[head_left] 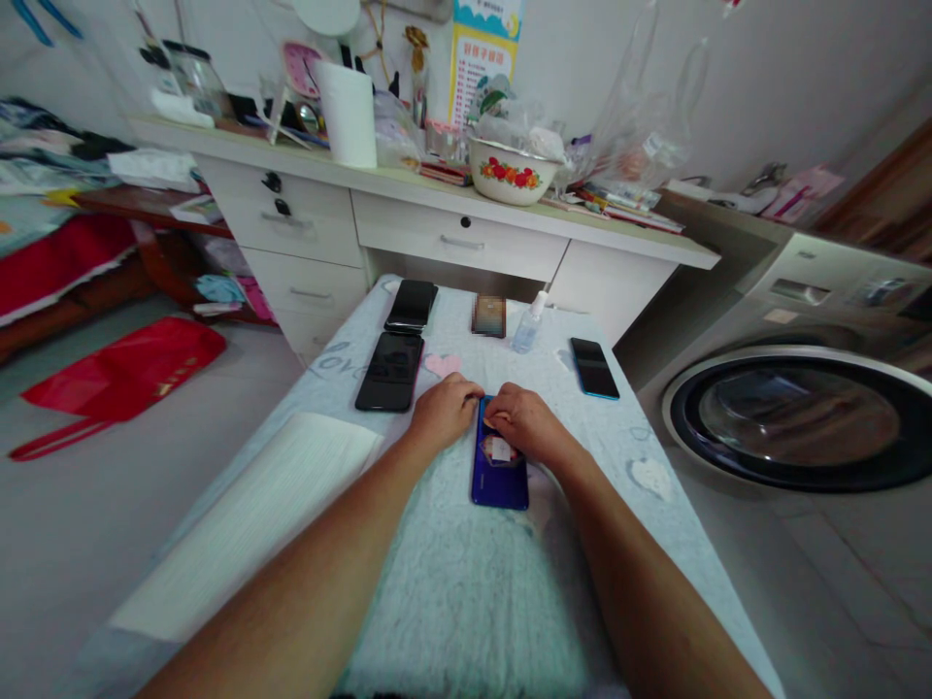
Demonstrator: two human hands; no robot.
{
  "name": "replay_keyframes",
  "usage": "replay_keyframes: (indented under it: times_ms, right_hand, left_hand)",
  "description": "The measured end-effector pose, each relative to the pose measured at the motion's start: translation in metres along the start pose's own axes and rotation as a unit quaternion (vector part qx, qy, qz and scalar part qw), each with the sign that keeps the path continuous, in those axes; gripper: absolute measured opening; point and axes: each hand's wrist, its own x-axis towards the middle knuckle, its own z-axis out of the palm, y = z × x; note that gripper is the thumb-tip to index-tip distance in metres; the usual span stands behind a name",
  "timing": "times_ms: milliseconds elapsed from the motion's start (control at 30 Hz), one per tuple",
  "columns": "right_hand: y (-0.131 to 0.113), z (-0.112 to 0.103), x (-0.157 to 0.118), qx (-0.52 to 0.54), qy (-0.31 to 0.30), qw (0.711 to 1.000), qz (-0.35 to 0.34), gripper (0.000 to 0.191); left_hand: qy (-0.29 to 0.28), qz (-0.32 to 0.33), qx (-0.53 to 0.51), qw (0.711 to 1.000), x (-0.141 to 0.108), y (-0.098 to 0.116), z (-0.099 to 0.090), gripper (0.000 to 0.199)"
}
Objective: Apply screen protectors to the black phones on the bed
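A blue phone [499,485] lies back side up on the cloth-covered table [429,544], with a sticker and a small white label on its back. My left hand [449,408] is at the phone's upper left corner, its fingers drawn together at the edge. Over the upper right part of the phone rests my right hand [520,417], its fingers bent and pressed together on the back near the sticker. Whatever is between the fingertips of either hand is too small to make out.
Dark phones [390,372] lie at the left, with a stack [412,305] behind. A brown card-like item [488,316], a spray bottle [529,325] and another phone [594,368] are beyond my hands. White sheets [254,515] lie near my left forearm. A washing machine [786,320] stands right.
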Motion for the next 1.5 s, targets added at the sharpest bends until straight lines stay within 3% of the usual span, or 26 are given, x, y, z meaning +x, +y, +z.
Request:
replay_keyframes:
  times_ms: [233,500,967,1300,1500]
  right_hand:
    - [-0.007,-0.006,-0.001,0.052,-0.052,0.996,-0.057,0.018]
    - [-0.001,0.007,0.007,-0.010,0.013,1.000,-0.013,0.017]
    - [0.002,0.017,0.025,-0.127,0.054,0.988,0.069,0.022]
    - [0.011,0.016,0.024,-0.124,0.073,0.985,0.097,0.020]
    - [0.006,0.014,0.021,-0.118,0.064,0.988,0.079,0.019]
  left_hand:
    - [0.004,-0.005,-0.004,1.000,0.001,-0.002,0.002,0.026]
    - [0.033,-0.022,-0.025,0.999,0.002,-0.002,0.002,0.021]
    - [0.031,-0.025,-0.022,0.999,0.001,0.000,0.000,0.022]
    - [0.036,-0.032,-0.039,0.998,-0.001,0.000,0.001,0.024]
    - [0.035,-0.030,-0.030,0.999,-0.001,0.000,0.001,0.024]
